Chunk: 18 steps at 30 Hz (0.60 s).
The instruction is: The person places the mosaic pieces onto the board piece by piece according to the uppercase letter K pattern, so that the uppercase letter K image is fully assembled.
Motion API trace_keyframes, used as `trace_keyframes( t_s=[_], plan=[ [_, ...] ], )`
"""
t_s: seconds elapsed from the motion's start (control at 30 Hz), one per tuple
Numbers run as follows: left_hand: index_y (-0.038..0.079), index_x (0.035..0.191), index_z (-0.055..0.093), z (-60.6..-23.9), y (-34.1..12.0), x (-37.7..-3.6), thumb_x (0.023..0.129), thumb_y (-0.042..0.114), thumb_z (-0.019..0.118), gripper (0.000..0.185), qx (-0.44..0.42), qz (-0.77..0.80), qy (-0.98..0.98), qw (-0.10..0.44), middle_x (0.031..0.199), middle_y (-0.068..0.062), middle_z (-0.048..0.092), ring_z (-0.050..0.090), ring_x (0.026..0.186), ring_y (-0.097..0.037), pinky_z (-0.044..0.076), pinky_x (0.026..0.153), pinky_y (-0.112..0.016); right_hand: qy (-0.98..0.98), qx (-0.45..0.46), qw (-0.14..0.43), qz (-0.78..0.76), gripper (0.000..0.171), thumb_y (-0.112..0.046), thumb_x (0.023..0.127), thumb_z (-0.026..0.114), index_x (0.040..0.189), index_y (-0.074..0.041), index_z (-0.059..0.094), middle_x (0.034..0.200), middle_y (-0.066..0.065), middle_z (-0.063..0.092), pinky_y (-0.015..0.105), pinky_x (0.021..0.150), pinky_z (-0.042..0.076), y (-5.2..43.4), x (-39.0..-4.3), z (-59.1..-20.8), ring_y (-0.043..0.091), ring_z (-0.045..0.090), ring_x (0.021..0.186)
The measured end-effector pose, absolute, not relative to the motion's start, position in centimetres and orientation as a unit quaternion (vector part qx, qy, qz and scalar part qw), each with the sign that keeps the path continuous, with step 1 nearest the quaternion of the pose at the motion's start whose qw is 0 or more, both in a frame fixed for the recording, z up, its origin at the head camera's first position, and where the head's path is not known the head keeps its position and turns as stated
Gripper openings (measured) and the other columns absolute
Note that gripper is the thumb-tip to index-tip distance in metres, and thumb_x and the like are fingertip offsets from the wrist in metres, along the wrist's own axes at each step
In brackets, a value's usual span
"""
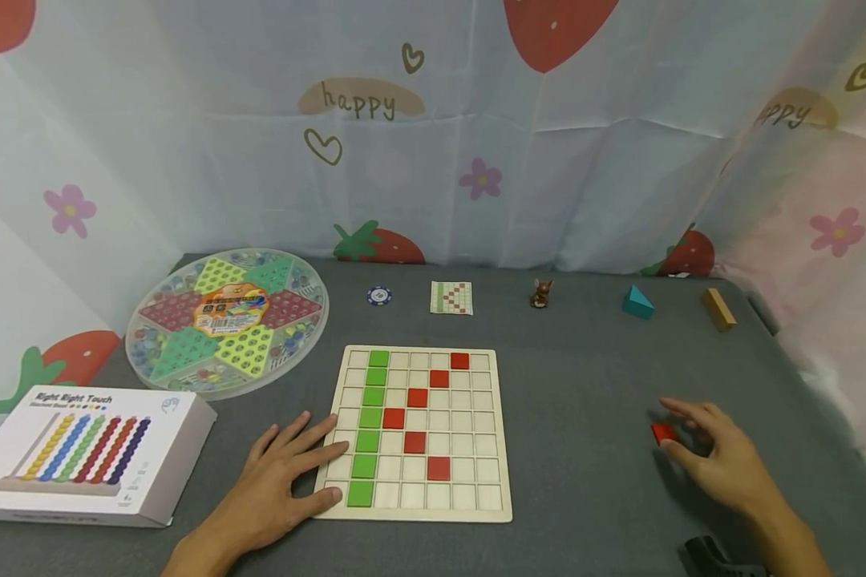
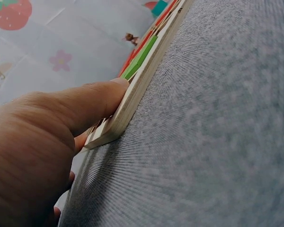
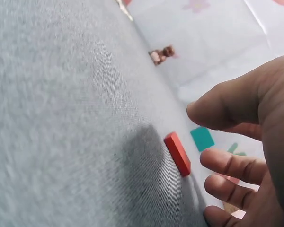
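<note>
**Red tile lying just ahead of the right hand's fingertips**

Head view: the right hand (image 1: pixel 722 457) is hovering low over the grey bench (image 1: pixel 584 385) on the right side, its grip loose and holding nothing, fingers reaching toward the left. A small red tile (image 1: pixel 664 433) is lying flat on the bench just beside those fingertips, on the side toward the wooden board (image 1: pixel 414 505). The left hand (image 1: pixel 281 481) is lying flat with straight fingers on the board's left edge, its thumb near the lower left corner, well apart from the tile. So the right hand is much the nearer one. On the board, a green column (image 1: pixel 370 425) is filling one file and red squares (image 1: pixel 414 441) are running in a zigzag beside it.

Left wrist view: the thumb (image 2: pixel 92 101) is pressing against the board's side (image 2: pixel 137 90); no finger is curling around anything.

Right wrist view: the tile (image 3: pixel 177 153) is resting on the cloth just beyond the fingers (image 3: pixel 227 163), in the gap between them and the thumb (image 3: pixel 222 106) above, not touching either. Its long edge is running roughly across the line of the fingers, and the spread grip is facing it.
</note>
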<state>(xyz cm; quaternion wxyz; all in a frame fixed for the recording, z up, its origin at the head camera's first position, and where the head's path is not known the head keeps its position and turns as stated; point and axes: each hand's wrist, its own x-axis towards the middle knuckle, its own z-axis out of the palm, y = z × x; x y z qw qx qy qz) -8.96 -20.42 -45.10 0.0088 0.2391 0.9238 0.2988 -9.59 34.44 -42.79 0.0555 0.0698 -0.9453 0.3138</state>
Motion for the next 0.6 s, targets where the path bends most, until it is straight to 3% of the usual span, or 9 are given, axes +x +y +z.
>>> trace_keyframes(
  t_s=[0.23, 0.43, 0.6],
  plan=[
    [0.022, 0.134, 0.062, -45.03, -20.39, -8.98, 0.086, 0.051, 0.067, 0.056, 0.239, 0.301, 0.923, 0.009, 0.15, -0.001, 0.038, 0.024, 0.14, -0.036, 0.007, 0.105, -0.063, -0.959, 0.07, 0.052, 0.269, 0.045, -0.004, 0.085, 0.073, 0.128, 0.002, 0.059, 0.114, 0.02, 0.053, 0.056, 0.074, 0.041, 34.91, -9.67, -43.47, 0.04, 0.049, 0.1],
    [0.022, 0.134, 0.062, -44.95, -20.37, -9.01, 0.086, 0.052, 0.067, 0.056, 0.237, 0.297, 0.925, 0.011, 0.15, -0.001, 0.039, 0.024, 0.14, -0.035, 0.007, 0.106, -0.062, -0.962, 0.076, 0.084, 0.248, 0.028, -0.003, 0.085, 0.073, 0.112, 0.003, 0.067, 0.109, 0.02, 0.053, 0.058, 0.075, 0.039, 34.35, -9.79, -43.82, 0.041, 0.047, 0.099],
    [0.021, 0.133, 0.062, -44.93, -20.35, -8.94, 0.086, 0.052, 0.067, 0.056, 0.235, 0.297, 0.925, 0.016, 0.15, -0.002, 0.039, 0.024, 0.14, -0.036, 0.007, 0.105, -0.062, -0.961, 0.073, 0.107, 0.245, 0.025, -0.004, 0.085, 0.074, 0.108, 0.002, 0.068, 0.105, 0.018, 0.056, 0.057, 0.073, 0.04, 33.95, -9.82, -43.76, 0.039, 0.05, 0.095]
  ],
)
